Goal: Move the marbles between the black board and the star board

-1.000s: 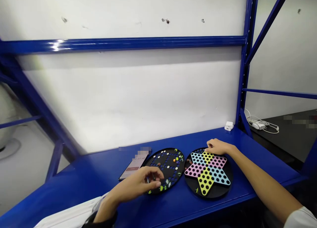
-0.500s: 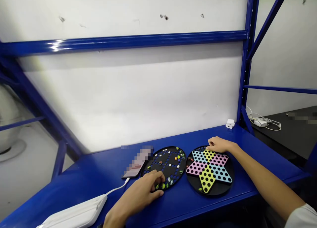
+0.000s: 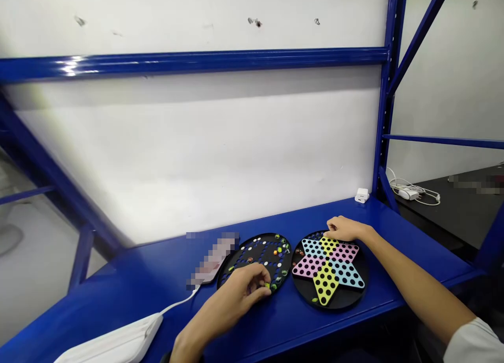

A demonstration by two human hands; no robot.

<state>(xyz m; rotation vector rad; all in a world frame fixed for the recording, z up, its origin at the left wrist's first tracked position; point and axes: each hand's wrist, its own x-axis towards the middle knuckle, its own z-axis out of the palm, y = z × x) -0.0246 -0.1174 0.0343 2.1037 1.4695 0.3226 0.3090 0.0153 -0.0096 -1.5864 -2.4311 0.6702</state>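
The left hand [image 3: 240, 294] lies palm down at the near edge of the round black tray [image 3: 240, 250], its fingertips [image 3: 264, 288] curled together over the loose marbles [image 3: 275, 252] there; whether the grip has closed on a marble or only touches them cannot be told. The tray's holes show blue, and small marbles of several colours are scattered across it. Just right of it, nearly touching, sits the star board [image 3: 354, 297], a black disc carrying a 6-pointed star in yellow, pink and light blue with dark holes. The right hand [image 3: 344, 229] rests on that board's far rim, fingers bent down onto it, and its grip is likewise too hidden to read. Both boards lie on the blue counter [image 3: 165, 279]. Left of the tray lies a phone [image 3: 210, 263], with a white cable [image 3: 177, 303] running to a white pack [image 3: 110, 344] at the near left. A small white plug [image 3: 361, 196] stands at the far right by the blue upright.
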